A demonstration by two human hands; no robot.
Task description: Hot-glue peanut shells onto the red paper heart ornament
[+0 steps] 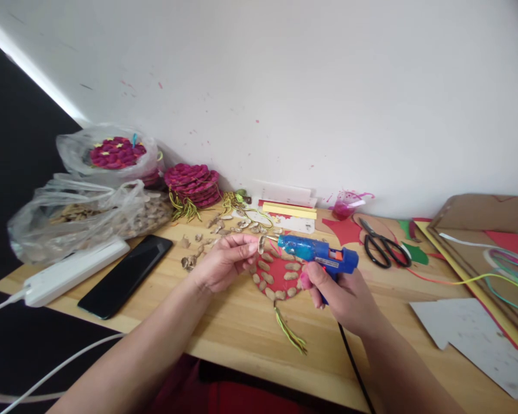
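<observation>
Between the thumb and fingers of my left hand (228,261) is a peanut shell half (262,245), its hollow side showing. My right hand (339,293) grips a blue hot glue gun (315,251) by its handle, the nozzle at or very near the shell; whether they touch I cannot tell. Below both hands lies a red disc (280,275) with peanut shells set on it in rings. A yellow-green and dark tassel (291,330) hangs off its near edge. Loose shell pieces (216,225) are scattered behind my left hand.
At left are a plastic bag of shells (99,213), a white power strip (75,273) and a black phone (125,276). Magenta shell discs (193,184) are stacked at the back. Black-handled scissors (384,244), a cup of pink paint (344,205) and cardboard (483,221) lie rightward. The gun's cord (354,365) runs off the near edge.
</observation>
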